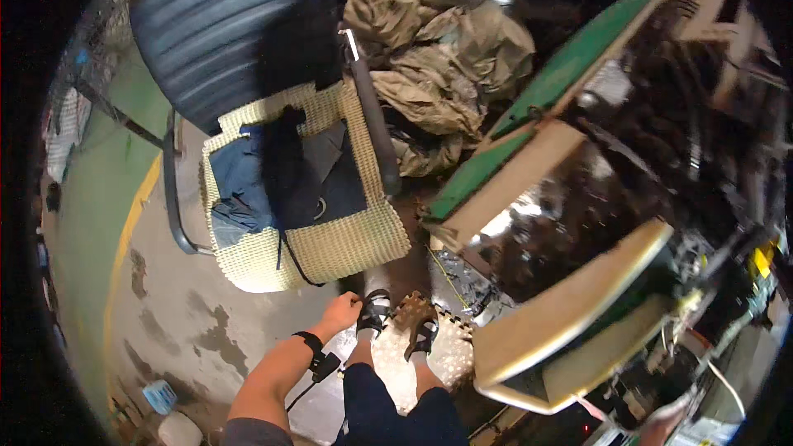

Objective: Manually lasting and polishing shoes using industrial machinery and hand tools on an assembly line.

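Observation:
My left hand is low in front of me, just left of my sandalled feet. Its fingers are curled closed; whatever they hold, if anything, is hidden. A dark band with a small black device hanging by a cord is on my left wrist. Beyond the hand stands a black chair with a ribbed back. Its seat bears a cream woven-textured pad with blue and dark cloth on it. The hand is apart from the chair. My right hand is out of view.
Crumpled brown sacking is heaped behind the chair. To the right, a green-edged board leans over dark, wet-looking scrap. A curved cream-rimmed panel lies close by my right foot. A white tub stands at lower left.

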`<action>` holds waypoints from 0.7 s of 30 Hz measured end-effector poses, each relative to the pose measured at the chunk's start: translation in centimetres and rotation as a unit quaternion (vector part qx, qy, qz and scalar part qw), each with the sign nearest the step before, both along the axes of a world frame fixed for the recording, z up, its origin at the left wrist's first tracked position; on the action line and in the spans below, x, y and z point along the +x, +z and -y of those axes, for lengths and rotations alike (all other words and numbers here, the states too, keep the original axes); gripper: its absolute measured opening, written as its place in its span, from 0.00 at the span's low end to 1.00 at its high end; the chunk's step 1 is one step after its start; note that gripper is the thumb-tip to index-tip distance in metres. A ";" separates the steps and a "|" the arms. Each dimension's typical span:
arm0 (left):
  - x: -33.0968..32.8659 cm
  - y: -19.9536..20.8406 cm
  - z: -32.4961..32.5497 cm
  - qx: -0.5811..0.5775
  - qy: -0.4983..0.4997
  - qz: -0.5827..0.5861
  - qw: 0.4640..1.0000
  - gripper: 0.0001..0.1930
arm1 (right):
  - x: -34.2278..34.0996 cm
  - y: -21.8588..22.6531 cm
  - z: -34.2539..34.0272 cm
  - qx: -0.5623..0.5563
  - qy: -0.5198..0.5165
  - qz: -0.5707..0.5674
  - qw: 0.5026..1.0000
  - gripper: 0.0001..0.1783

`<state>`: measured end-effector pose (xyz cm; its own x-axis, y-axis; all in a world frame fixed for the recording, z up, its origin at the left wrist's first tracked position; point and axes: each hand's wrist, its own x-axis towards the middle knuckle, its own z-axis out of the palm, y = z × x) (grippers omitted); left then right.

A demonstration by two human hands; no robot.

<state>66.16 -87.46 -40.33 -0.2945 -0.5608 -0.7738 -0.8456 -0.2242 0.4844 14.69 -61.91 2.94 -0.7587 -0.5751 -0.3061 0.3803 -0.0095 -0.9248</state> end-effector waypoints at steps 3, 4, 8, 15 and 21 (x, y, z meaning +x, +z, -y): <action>-5.4 -6.3 1.2 0.084 0.056 -0.024 0.995 0.22 | -5.2 -3.5 0.9 0.048 0.040 -0.033 0.997 0.25; -7.0 -10.1 1.0 0.069 0.020 -0.025 0.997 0.23 | -7.6 -5.6 -0.2 0.062 0.054 -0.041 0.996 0.25; -7.1 -24.7 -1.4 -0.004 -0.010 -0.057 0.998 0.29 | -11.1 -15.4 2.5 0.098 0.099 -0.059 0.989 0.26; -15.8 -39.7 -6.2 0.060 0.125 -0.144 0.980 0.30 | -12.9 -18.2 1.8 0.174 0.112 -0.182 0.961 0.28; -16.1 -41.1 -7.6 0.111 0.210 -0.167 0.957 0.31 | -10.9 -16.2 -2.4 0.228 0.099 -0.234 0.940 0.29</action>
